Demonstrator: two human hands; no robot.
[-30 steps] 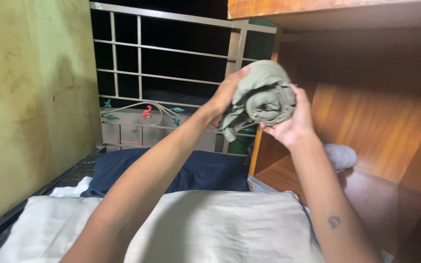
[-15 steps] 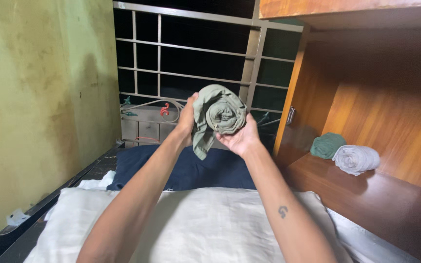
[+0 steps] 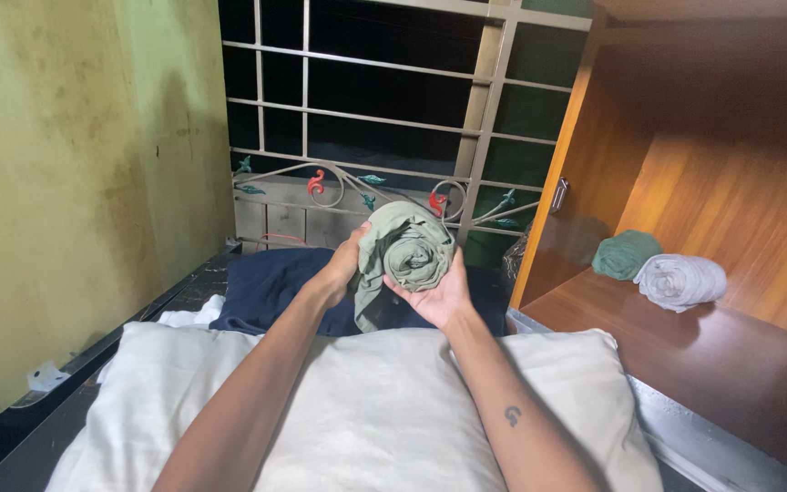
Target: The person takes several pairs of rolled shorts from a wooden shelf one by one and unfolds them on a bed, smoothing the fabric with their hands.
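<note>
Rolled olive-green cloth (image 3: 409,255) — lowered from head height a second ago, now over the white pillow's (image 3: 357,410) far edge, clasped between left hand (image 3: 343,266) and right hand (image 3: 434,293), fingers curled around it. Wooden shelf (image 3: 685,337) alongside — green roll (image 3: 626,254), grey roll (image 3: 680,281) resting there.

Both hands hold a rolled olive cloth (image 3: 409,255) up in front of the window grille (image 3: 384,109). The left hand (image 3: 342,265) grips its left side, and the right hand (image 3: 441,293) supports it from below with open palm; one loose end hangs down between them. Under the arms lies a white pillow (image 3: 375,419), and behind it a navy cloth (image 3: 270,292). At the right, on a wooden shelf (image 3: 712,355), a green roll (image 3: 624,254) and a grey roll (image 3: 680,281) lie touching each other
</note>
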